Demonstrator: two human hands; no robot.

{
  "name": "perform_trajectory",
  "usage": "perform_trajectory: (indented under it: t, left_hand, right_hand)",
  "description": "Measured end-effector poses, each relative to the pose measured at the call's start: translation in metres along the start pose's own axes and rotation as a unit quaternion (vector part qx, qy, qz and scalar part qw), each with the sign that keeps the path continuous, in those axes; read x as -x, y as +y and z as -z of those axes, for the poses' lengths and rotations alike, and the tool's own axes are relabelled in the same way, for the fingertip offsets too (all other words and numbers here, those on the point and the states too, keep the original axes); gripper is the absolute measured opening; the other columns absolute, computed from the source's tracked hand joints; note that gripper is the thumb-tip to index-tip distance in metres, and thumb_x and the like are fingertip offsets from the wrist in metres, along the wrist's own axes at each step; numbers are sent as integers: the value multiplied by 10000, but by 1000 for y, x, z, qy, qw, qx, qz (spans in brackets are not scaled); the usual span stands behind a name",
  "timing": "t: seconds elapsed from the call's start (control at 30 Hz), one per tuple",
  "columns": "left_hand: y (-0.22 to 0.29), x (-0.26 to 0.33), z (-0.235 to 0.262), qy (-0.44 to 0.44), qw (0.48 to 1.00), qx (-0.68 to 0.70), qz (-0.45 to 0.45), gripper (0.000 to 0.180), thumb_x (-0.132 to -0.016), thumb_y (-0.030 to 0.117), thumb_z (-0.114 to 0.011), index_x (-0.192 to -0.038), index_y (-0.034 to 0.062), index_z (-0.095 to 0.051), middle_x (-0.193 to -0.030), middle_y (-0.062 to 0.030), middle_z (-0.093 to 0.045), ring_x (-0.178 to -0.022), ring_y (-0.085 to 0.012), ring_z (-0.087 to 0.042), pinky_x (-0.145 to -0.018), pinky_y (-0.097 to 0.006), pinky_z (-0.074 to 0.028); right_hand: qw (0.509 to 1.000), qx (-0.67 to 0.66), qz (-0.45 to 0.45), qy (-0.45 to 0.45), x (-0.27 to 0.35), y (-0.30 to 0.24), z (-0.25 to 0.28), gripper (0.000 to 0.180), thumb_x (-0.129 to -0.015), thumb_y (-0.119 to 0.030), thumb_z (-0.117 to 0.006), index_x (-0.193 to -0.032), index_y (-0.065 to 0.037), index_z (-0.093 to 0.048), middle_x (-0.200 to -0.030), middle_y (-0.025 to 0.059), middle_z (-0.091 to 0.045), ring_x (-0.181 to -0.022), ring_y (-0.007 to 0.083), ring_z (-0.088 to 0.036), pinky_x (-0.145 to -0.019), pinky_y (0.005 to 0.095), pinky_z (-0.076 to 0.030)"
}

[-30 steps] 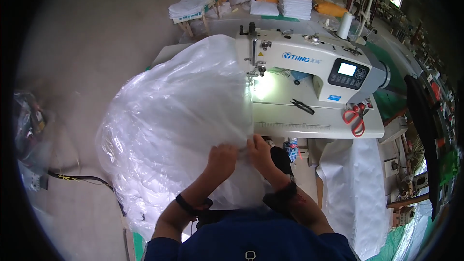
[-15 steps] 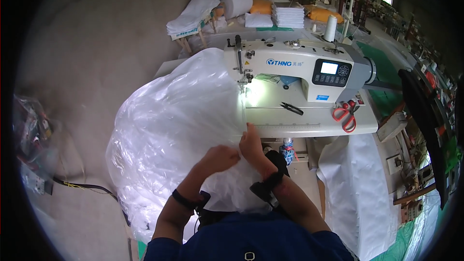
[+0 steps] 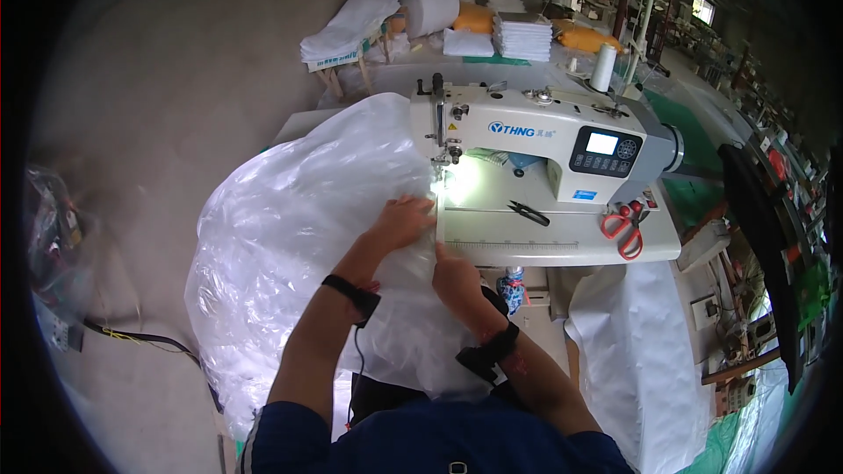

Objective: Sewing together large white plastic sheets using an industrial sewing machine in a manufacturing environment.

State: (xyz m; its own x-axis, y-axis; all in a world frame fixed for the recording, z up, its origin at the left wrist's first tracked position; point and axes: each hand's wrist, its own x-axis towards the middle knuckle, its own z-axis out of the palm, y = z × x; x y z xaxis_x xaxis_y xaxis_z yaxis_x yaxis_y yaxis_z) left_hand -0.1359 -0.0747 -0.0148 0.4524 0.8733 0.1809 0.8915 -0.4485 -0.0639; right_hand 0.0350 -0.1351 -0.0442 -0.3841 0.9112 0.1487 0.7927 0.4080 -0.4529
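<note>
A big, shiny, translucent white plastic sheet (image 3: 290, 237) billows over my lap and off to the left. Its right-hand edge runs up to the lit needle area of a white sewing machine (image 3: 518, 112). My left hand (image 3: 404, 221) lies on the sheet just below the needle, fingers fairly flat and close to that edge. Nearer to me, my right hand (image 3: 457, 279) is closed on the sheet's edge at the front of the machine table, index finger pointing toward the needle. The sheet hides part of both hands' fingertips.
Black thread snips (image 3: 529, 213) and red-handled scissors (image 3: 622, 235) lie on the machine bed. A white thread cone (image 3: 603, 68) stands behind. More white sheeting (image 3: 641, 369) hangs at lower right. Stacked white sheets (image 3: 523, 38) and a large roll (image 3: 428, 5) sit at the back.
My left hand has moved up and forward, from beside my right wrist to flat on the sheet near the needle. My right hand has shifted slightly toward me along the edge.
</note>
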Motion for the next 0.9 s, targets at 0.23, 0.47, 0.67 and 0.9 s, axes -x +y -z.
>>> perform_trajectory:
  t: [0.23,0.47,0.67,0.9]
  left_hand:
    - [-9,87,17,120,971,162,129,277,-844,224,-566,-1108,153,-615,-1229,-95,-522,-1210,-289,-421,-986,-506,-313]
    - [-37,143,17,195,927,-85,310,368,-851,322,-582,-1172,142,-578,-1256,-100,-500,-1225,-322,-401,-1014,-548,-265]
    - [-74,153,1,149,890,-114,415,415,-882,419,-512,-1228,193,-544,-1331,-89,-449,-1278,-330,-354,-1002,-621,-230]
    - [-120,135,-9,56,899,-58,430,477,-906,479,-411,-1314,238,-458,-1412,-75,-360,-1320,-318,-293,-1017,-637,-163]
  right_hand:
    - [997,68,21,9,-22,-2,0,382,-798,-87,-481,-1161,32,-492,-683,177,-635,-633,326,-652,-560,422,-518]
    - [995,93,44,-12,-67,-3,5,321,-822,-83,-465,-1110,52,-509,-716,161,-648,-649,296,-658,-560,396,-516]
    - [994,101,27,18,-97,-2,5,293,-838,-88,-455,-1079,55,-538,-730,152,-652,-661,290,-654,-559,390,-508]
    - [997,70,-13,-7,-131,3,2,360,-847,-130,-489,-1128,94,-516,-807,193,-654,-725,308,-659,-621,390,-519]
